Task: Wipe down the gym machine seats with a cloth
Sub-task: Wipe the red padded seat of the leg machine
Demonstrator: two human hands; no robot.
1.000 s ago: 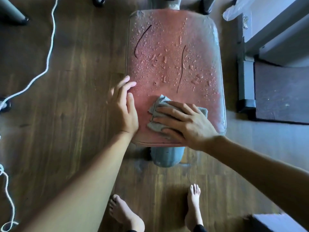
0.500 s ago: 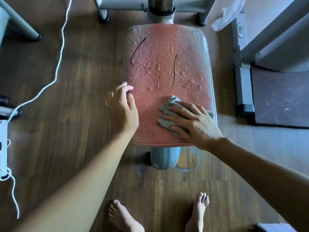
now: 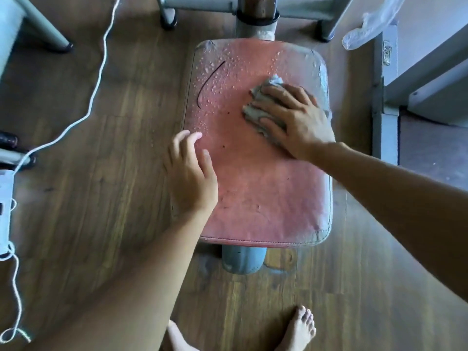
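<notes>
A worn red padded seat [image 3: 263, 188] fills the middle of the head view, on a grey post. Water drops cover its far left part around a dark curved slit; the near half looks smooth and dry. My right hand [image 3: 296, 122] lies flat on a bunched grey cloth [image 3: 260, 107] at the seat's far right, fingers spread and pressing it down. The cloth sticks out past my fingertips. My left hand [image 3: 190, 173] rests at the seat's left edge with fingers loosely extended, holding nothing.
Wooden floor surrounds the seat. Grey machine frame bars [image 3: 202, 3] cross at the top, another leg [image 3: 43, 29] at top left. A white cord [image 3: 98, 72] snakes down the left. A grey frame [image 3: 382, 97] and dark mat [image 3: 435, 153] stand right. My bare feet [image 3: 298, 330] are below.
My right hand has slid the cloth from the seat's near middle up to the far right, clearing the drops along the way. My left hand stays at the left edge.
</notes>
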